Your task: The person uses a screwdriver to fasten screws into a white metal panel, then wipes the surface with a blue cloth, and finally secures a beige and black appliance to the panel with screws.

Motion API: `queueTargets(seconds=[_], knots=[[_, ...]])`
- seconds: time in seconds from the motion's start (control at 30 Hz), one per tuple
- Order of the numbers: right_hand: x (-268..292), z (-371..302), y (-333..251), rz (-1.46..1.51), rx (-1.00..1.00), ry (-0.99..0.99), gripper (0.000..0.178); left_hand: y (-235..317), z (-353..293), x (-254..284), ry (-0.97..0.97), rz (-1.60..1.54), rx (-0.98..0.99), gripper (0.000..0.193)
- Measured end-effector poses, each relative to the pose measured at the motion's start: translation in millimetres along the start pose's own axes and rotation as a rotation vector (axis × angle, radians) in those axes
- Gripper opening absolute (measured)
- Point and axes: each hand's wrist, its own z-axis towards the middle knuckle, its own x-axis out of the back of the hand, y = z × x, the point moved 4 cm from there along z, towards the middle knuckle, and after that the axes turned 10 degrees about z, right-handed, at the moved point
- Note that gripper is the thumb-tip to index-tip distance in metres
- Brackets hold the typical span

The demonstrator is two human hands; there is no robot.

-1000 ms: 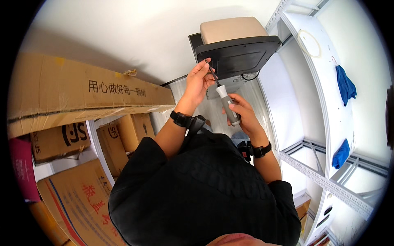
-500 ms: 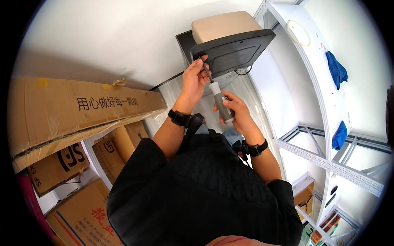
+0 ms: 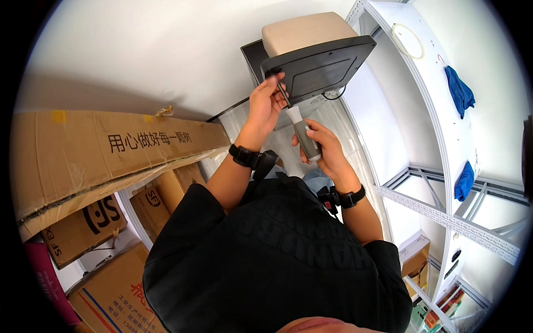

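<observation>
My right hand [image 3: 326, 145] is closed round the grey and white handle of a screwdriver [image 3: 301, 127], which slants up and to the left. Its thin dark shaft runs to the lower left corner of a dark panel [image 3: 325, 69] with a tan, cushion-like block [image 3: 305, 33] against its far side. My left hand [image 3: 266, 106] pinches near the shaft's front end, right at that corner. Fingers hide the tip, and whether a screw is there I cannot tell.
To the left, a long cardboard box [image 3: 116, 144] lies above more cardboard boxes [image 3: 83, 227]. White metal shelving [image 3: 444, 216] runs up the right side, with blue cloths [image 3: 458, 91] on it. A dark cable [image 3: 335, 94] loops under the panel.
The view has shifted slightly, so everything sits a little to the right. Both hands keep their hold on the screwdriver at the panel's corner, its angle nearly the same.
</observation>
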Motion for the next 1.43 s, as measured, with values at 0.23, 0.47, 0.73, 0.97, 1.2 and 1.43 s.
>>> queueTargets(seconds=[0.23,0.47,0.73,0.97,1.2,1.43], knots=[[-1,4,-2,-0.083,0.049,0.010,0.037,0,0,3,-0.001,-0.022,0.023,0.029],[1,8,0,-0.157,0.077,-0.018,0.038,1,-4,2,-0.003,0.010,0.033,0.024],[4,13,1,-0.321,0.167,-0.023,0.053,0,-1,6,-0.034,0.038,-0.001,0.022],[1,5,-3,0.192,-0.088,-0.098,0.053,4,0,2,0.019,0.072,-0.034,0.023],[7,11,4,-0.065,-0.004,-0.041,0.054,2,-2,1,0.049,0.064,-0.012,0.025],[18,22,22,-0.312,0.098,0.000,0.058,-3,-1,6,0.083,0.170,-0.029,0.027]])
